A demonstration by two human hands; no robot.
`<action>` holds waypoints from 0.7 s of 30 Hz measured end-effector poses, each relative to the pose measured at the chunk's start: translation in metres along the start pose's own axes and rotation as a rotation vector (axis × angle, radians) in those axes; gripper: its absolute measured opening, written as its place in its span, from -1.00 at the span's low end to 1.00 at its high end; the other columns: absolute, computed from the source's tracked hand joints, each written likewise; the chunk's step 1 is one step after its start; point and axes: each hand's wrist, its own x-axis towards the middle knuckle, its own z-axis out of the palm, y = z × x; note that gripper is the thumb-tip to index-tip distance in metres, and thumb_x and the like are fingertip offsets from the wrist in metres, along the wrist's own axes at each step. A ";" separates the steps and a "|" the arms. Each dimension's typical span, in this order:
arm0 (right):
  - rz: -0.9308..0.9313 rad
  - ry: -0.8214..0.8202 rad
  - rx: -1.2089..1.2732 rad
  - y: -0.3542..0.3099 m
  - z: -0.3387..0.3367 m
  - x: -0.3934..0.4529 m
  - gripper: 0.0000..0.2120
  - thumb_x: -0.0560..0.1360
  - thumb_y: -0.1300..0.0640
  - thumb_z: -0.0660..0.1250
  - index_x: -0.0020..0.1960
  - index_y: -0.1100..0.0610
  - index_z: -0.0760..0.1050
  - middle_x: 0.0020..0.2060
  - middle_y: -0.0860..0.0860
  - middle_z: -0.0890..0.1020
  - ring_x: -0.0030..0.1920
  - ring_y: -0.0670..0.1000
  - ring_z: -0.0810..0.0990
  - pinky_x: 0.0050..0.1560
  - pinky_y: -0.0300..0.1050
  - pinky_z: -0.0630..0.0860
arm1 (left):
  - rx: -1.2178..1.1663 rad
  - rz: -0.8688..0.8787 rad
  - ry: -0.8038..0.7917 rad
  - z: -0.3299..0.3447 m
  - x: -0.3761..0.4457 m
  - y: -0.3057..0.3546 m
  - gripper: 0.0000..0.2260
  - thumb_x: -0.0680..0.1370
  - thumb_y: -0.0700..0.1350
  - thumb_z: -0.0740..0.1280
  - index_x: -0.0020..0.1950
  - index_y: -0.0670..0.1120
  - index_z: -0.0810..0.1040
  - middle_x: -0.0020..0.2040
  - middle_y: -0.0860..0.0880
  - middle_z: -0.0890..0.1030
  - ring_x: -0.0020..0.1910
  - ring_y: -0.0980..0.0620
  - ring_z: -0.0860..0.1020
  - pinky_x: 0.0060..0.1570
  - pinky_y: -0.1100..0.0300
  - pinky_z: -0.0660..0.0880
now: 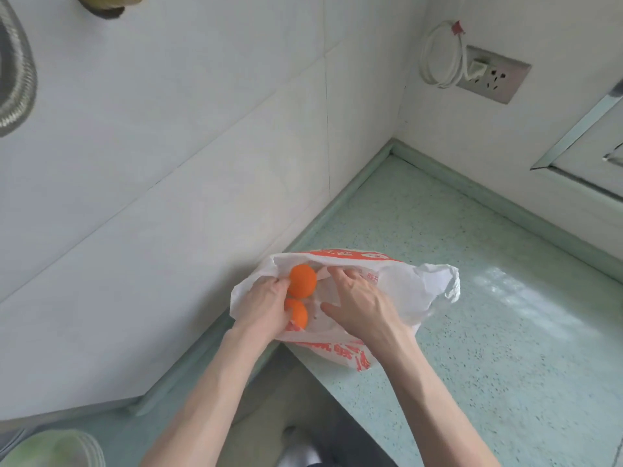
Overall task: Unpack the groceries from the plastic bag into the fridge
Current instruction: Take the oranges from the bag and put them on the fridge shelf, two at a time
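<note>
I observe a white plastic bag (404, 291) with orange print lying on the speckled green countertop (488, 332), close to its front edge and near the corner where the two tiled walls meet. The bag's mouth is open toward me.

Left hand (266, 305): inside the bag's mouth at its left side. Its fingers are curled round two oranges. The upper orange (302, 280) sits at the fingertips, mostly exposed; the lower orange (298, 315) is partly covered by the hand, touching the upper one. I judge this hand to be gripping both fruits, though how firmly the lower one is held I cannot tell.

Right hand (357, 301): reaching into the bag to the right of the oranges, fingers spread and fairly straight, thumb out to the left. The fingertips touch the bag's inner film. It holds nothing and is apart from the fruit.

Surroundings noted: a wall socket (492, 75) with a white plug and coiled white cable (438, 59) on the right-hand wall; a ribbed metal hose (17, 79) at the upper left. The fridge is out of sight.
</note>
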 end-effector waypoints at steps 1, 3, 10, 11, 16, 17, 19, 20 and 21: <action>-0.007 -0.009 0.004 -0.004 -0.001 0.007 -0.42 0.55 0.02 0.35 0.52 0.02 0.28 0.34 0.10 0.51 0.39 0.22 0.46 0.20 0.08 0.51 | 0.017 -0.005 -0.036 0.002 0.001 0.001 -0.62 0.52 0.05 0.36 0.34 0.08 0.54 0.28 0.02 0.58 0.38 -0.06 0.46 0.25 0.09 0.45; -0.008 -0.039 -0.018 -0.010 -0.003 0.024 -0.44 0.54 0.06 0.32 0.52 0.00 0.33 0.34 0.10 0.54 0.36 0.24 0.49 0.21 0.08 0.50 | 0.065 -0.005 -0.113 0.006 0.003 0.003 -0.62 0.51 0.06 0.38 0.33 0.06 0.55 0.29 -0.04 0.56 0.40 -0.13 0.41 0.31 0.08 0.40; 0.042 -0.248 -0.198 -0.020 -0.003 0.067 -0.54 0.62 -0.03 0.24 0.50 0.03 0.40 0.43 0.08 0.51 0.39 0.18 0.51 0.30 0.09 0.51 | 0.096 0.017 -0.163 0.021 0.007 0.006 -0.45 0.49 0.13 0.40 0.46 0.04 0.42 0.37 -0.06 0.51 0.39 -0.16 0.45 0.43 0.02 0.28; 0.033 -0.240 -0.201 -0.020 0.000 0.071 -0.55 0.61 -0.04 0.24 0.48 0.01 0.41 0.43 0.06 0.51 0.38 0.17 0.51 0.30 0.08 0.51 | 0.101 0.018 -0.161 0.023 0.008 0.006 -0.46 0.50 0.13 0.40 0.46 0.04 0.43 0.38 -0.06 0.50 0.39 -0.15 0.45 0.44 0.01 0.26; 0.012 -0.162 -0.147 -0.026 0.010 0.080 -0.49 0.60 -0.09 0.28 0.53 -0.02 0.36 0.48 0.06 0.46 0.45 0.16 0.46 0.33 0.00 0.43 | 0.143 0.021 -0.161 0.026 0.007 0.011 -0.42 0.49 0.11 0.39 0.49 0.06 0.38 0.39 -0.05 0.49 0.43 -0.14 0.41 0.44 -0.03 0.17; 0.010 -0.137 -0.122 -0.027 0.013 0.081 -0.48 0.58 -0.10 0.29 0.51 -0.04 0.37 0.48 0.05 0.47 0.44 0.15 0.47 0.32 -0.01 0.44 | 0.151 0.022 -0.164 0.027 0.007 0.011 -0.41 0.49 0.11 0.39 0.50 0.05 0.37 0.39 -0.05 0.49 0.43 -0.14 0.41 0.44 -0.05 0.18; 0.013 -0.134 -0.081 -0.030 0.016 0.085 -0.47 0.57 -0.07 0.32 0.52 -0.04 0.36 0.48 0.06 0.46 0.45 0.15 0.46 0.33 -0.02 0.43 | 0.133 0.010 -0.154 0.030 0.008 0.012 -0.42 0.48 0.15 0.35 0.48 0.05 0.38 0.39 -0.04 0.49 0.44 -0.13 0.40 0.45 -0.06 0.19; 0.023 -0.141 -0.066 -0.031 0.018 0.086 -0.47 0.57 -0.06 0.32 0.52 -0.03 0.36 0.48 0.06 0.46 0.45 0.15 0.45 0.34 -0.01 0.42 | 0.107 -0.001 -0.138 0.032 0.009 0.012 -0.44 0.48 0.19 0.32 0.45 0.06 0.41 0.38 -0.03 0.49 0.44 -0.14 0.40 0.46 -0.06 0.20; 0.049 -0.151 -0.052 -0.031 0.017 0.086 -0.47 0.57 -0.07 0.32 0.51 -0.04 0.37 0.47 0.06 0.47 0.45 0.15 0.45 0.35 -0.01 0.41 | 0.087 -0.008 -0.126 0.034 0.009 0.011 -0.45 0.47 0.23 0.30 0.42 0.07 0.43 0.38 -0.02 0.50 0.43 -0.14 0.41 0.46 -0.05 0.22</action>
